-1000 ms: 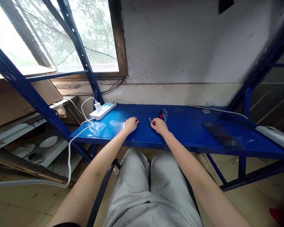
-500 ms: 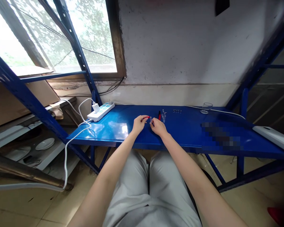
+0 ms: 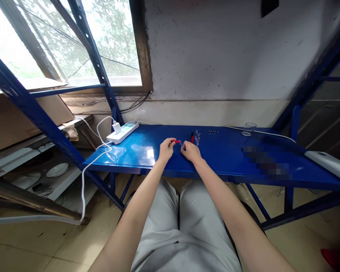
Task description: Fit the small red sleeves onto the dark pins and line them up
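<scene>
My left hand [image 3: 165, 150] is closed on a slim red pen-like piece [image 3: 176, 141], which points to the right. My right hand [image 3: 191, 151] pinches a small clear tube [image 3: 181, 144] that leans up and to the left. The red tip and the top of the tube are close together; whether they touch I cannot tell. Just beyond my right hand, a red and black pen-like piece [image 3: 192, 137] lies on the blue table [image 3: 221, 158]. Beside it is a loose cluster of small clear tubes [image 3: 197, 138]. Several tiny clear pieces [image 3: 214, 132] form a row farther right.
A white power strip [image 3: 122, 133] with a plug and cord sits at the table's left. Toward the back right stands a clear glass [image 3: 248, 129], near a white cable. A blurred dark object [image 3: 266, 162] and a white device [image 3: 328, 166] lie at the right.
The clear tube has gone from nearly upright to leaning left, toward the red piece. Both hands keep their holds. The whole view has shifted slightly.
</scene>
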`<state>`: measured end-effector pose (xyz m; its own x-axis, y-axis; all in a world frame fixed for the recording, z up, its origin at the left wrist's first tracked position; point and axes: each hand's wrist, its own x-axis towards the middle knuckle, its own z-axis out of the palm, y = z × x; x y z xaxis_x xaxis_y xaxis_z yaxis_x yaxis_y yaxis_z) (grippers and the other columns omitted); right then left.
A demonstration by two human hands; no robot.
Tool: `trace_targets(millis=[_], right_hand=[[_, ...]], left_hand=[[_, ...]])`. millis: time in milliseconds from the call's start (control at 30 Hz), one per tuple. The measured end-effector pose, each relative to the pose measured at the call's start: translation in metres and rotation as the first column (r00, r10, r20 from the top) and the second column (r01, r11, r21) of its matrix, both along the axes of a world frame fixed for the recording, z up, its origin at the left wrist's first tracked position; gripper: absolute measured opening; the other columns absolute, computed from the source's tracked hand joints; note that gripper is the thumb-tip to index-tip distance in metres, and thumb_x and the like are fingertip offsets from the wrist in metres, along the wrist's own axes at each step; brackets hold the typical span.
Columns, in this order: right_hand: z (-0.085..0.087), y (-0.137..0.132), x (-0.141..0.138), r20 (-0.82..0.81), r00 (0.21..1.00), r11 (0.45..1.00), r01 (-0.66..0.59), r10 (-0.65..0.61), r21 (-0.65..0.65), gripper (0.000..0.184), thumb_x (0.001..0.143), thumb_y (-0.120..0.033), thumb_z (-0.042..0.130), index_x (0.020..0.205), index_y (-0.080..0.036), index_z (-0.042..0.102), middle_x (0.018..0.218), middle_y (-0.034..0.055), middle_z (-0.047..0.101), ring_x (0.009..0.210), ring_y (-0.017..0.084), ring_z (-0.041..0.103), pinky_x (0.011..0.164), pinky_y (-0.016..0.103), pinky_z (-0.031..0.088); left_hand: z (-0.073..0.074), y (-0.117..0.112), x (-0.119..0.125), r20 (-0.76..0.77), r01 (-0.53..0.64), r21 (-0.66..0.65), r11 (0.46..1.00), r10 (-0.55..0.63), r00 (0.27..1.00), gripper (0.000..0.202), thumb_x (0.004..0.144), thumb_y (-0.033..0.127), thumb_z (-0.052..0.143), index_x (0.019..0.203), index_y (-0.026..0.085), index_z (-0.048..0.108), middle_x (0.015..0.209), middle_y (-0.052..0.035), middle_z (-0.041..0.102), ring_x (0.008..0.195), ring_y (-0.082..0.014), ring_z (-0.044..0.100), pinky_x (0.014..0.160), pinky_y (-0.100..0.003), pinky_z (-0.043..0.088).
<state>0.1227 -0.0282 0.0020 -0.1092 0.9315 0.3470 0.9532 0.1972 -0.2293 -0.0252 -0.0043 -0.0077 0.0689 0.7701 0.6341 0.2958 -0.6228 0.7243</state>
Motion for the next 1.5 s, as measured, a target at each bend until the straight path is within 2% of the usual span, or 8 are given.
trace_targets(millis=[300, 433, 667, 867, 1133, 1267, 1367, 1500], right_hand=[[-0.001, 0.001, -0.001, 0.047, 0.998, 0.999, -0.041, 0.04, 0.012, 0.006, 0.083, -0.023, 0.044, 0.079, -0.019, 0.045, 0.076, 0.0031, 0.056, 0.059, 0.012, 0.047, 0.049, 0.024, 0.026], [0.002, -0.003, -0.002, 0.093, 0.994, 0.997, -0.053, 0.048, 0.049, 0.004, 0.082, -0.02, 0.044, 0.08, -0.018, 0.046, 0.077, 0.0046, 0.058, 0.063, 0.013, 0.05, 0.051, 0.024, 0.027], [0.007, -0.009, -0.005, 0.162, 0.986, 0.996, -0.047, 0.034, 0.079, 0.008, 0.083, -0.017, 0.042, 0.084, -0.016, 0.051, 0.08, 0.0077, 0.06, 0.071, 0.016, 0.056, 0.058, 0.025, 0.032], [0.005, -0.008, -0.004, 0.162, 0.987, 0.992, -0.042, 0.023, 0.116, 0.011, 0.083, -0.016, 0.041, 0.083, -0.015, 0.052, 0.08, 0.0079, 0.061, 0.074, 0.016, 0.057, 0.06, 0.025, 0.033], [0.006, -0.009, -0.005, 0.162, 0.986, 0.993, -0.047, 0.029, 0.108, 0.011, 0.081, -0.014, 0.041, 0.083, -0.015, 0.052, 0.079, 0.0081, 0.06, 0.072, 0.016, 0.056, 0.061, 0.025, 0.034], [0.006, -0.009, -0.004, 0.179, 0.983, 0.995, -0.052, 0.035, 0.091, 0.012, 0.082, -0.015, 0.041, 0.085, -0.015, 0.052, 0.08, 0.0081, 0.06, 0.074, 0.016, 0.056, 0.062, 0.025, 0.035], [0.006, -0.009, -0.005, 0.181, 0.983, 0.995, -0.055, 0.039, 0.084, 0.013, 0.083, -0.015, 0.04, 0.088, -0.015, 0.052, 0.082, 0.0086, 0.061, 0.075, 0.017, 0.056, 0.063, 0.025, 0.035], [0.007, -0.009, -0.006, 0.16, 0.986, 0.996, -0.053, 0.04, 0.077, 0.014, 0.083, -0.014, 0.04, 0.087, -0.015, 0.054, 0.083, 0.0093, 0.062, 0.076, 0.017, 0.057, 0.062, 0.025, 0.034]], left_hand=[[0.0, 0.0, -0.004, 0.007, -0.036, 0.007, 0.999, 0.036, 0.999, 0.019, 0.083, 0.016, 0.046, 0.094, 0.016, 0.062, 0.091, -0.0073, 0.066, 0.079, -0.0149, 0.063, 0.073, -0.028, 0.051], [0.003, -0.003, -0.004, -0.063, -0.077, 0.096, 0.992, 0.083, 0.994, 0.021, 0.085, 0.018, 0.044, 0.095, 0.017, 0.062, 0.095, -0.0076, 0.066, 0.086, -0.0165, 0.062, 0.079, -0.03, 0.05], [0.004, -0.005, -0.004, -0.15, -0.002, 0.234, 0.972, 0.038, 0.988, 0.031, 0.089, 0.02, 0.036, 0.108, 0.018, 0.06, 0.111, -0.0085, 0.062, 0.106, -0.0172, 0.057, 0.095, -0.034, 0.045], [0.0, -0.002, -0.003, -0.223, 0.044, 0.232, 0.972, 0.009, 0.975, 0.038, 0.09, 0.016, 0.031, 0.12, 0.018, 0.054, 0.126, -0.0081, 0.054, 0.119, -0.0165, 0.049, 0.103, -0.035, 0.04], [-0.001, -0.006, -0.003, -0.363, 0.041, 0.196, 0.98, 0.034, 0.931, 0.044, 0.088, 0.01, 0.03, 0.128, 0.017, 0.047, 0.137, -0.0086, 0.044, 0.124, -0.0177, 0.043, 0.102, -0.033, 0.04], [-0.002, -0.007, -0.002, -0.424, -0.039, 0.161, 0.986, 0.105, 0.9, 0.04, 0.088, 0.012, 0.032, 0.121, 0.017, 0.054, 0.138, -0.0105, 0.042, 0.121, -0.0211, 0.047, 0.096, -0.035, 0.045], [-0.003, -0.005, -0.001, -0.439, -0.113, 0.154, 0.982, 0.17, 0.882, 0.036, 0.088, 0.013, 0.033, 0.112, 0.016, 0.06, 0.132, -0.0134, 0.047, 0.113, -0.0224, 0.053, 0.093, -0.036, 0.046], [-0.004, -0.002, -0.001, -0.415, -0.173, 0.226, 0.959, 0.255, 0.873, 0.03, 0.087, 0.015, 0.037, 0.099, 0.015, 0.065, 0.12, -0.0142, 0.055, 0.11, -0.0259, 0.052, 0.093, -0.042, 0.043]])
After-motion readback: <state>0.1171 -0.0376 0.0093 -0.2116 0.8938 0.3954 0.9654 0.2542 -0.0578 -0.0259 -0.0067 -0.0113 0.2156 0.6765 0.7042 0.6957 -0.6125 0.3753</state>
